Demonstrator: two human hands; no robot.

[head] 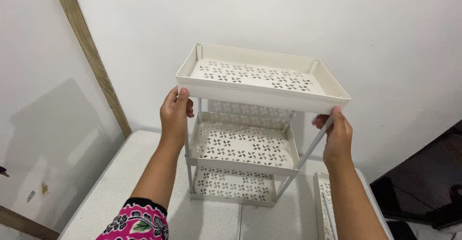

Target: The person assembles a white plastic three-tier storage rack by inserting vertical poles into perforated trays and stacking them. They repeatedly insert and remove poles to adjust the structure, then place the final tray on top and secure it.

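Top tray held over a three-tier rack

The cream top tray (262,78) is gripped at its front corners by the left hand (174,112) and the right hand (336,136), both closed on its rim, above the rack (240,160) standing on the pale desk (139,172); another tray (323,206) is seen beside it.

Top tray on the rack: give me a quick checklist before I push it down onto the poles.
1. Left hand gripping the top tray at its left front corner: ok.
2. Right hand at the right front corner: ok.
3. Top tray level: not ok, it tilts.
4. Right front pole upright: not ok, it leans.
5. Rear poles seated in the tray: cannot tell, hidden.
6. Lower trays resting on the white table: ok.
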